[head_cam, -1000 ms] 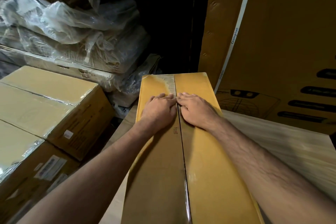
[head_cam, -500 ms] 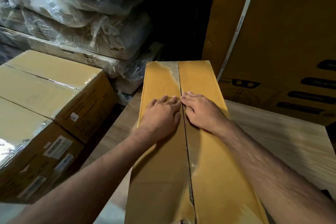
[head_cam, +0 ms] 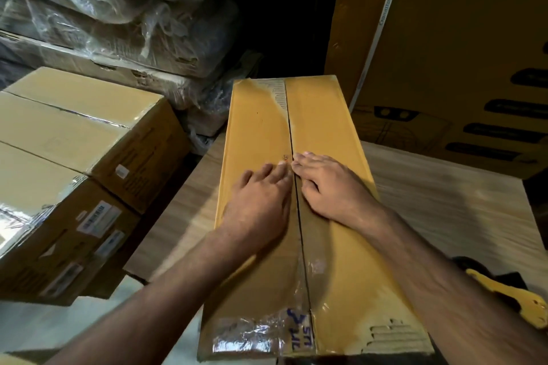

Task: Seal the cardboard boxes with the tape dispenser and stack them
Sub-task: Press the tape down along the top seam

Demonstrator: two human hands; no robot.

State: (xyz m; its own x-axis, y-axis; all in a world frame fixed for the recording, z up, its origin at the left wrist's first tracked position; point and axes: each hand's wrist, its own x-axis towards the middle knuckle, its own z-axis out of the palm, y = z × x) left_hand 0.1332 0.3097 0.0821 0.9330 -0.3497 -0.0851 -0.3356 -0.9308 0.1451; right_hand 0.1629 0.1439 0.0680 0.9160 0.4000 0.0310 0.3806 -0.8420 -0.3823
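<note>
A long yellow-brown cardboard box (head_cam: 258, 127) lies lengthwise in front of me on a wooden surface (head_cam: 444, 210). Clear tape runs along its centre seam. My left hand (head_cam: 261, 201) lies flat on the left flap beside the seam, fingers straight. My right hand (head_cam: 329, 187) presses flat on the right flap, fingertips at the seam. Both hands sit near the box's middle. A yellow tape dispenser (head_cam: 510, 299) lies at the right edge, partly behind my right forearm.
Sealed cardboard boxes (head_cam: 74, 133) are stacked at the left, one with labels (head_cam: 98, 216). Plastic-wrapped bundles (head_cam: 118, 9) pile up behind them. A tall printed carton (head_cam: 459, 53) stands at the back right. A dark gap lies beyond the box.
Both hands have slid toward me along the seam, from near the far end to the middle of the box. The view tilted down, showing the box's near end and the dispenser.
</note>
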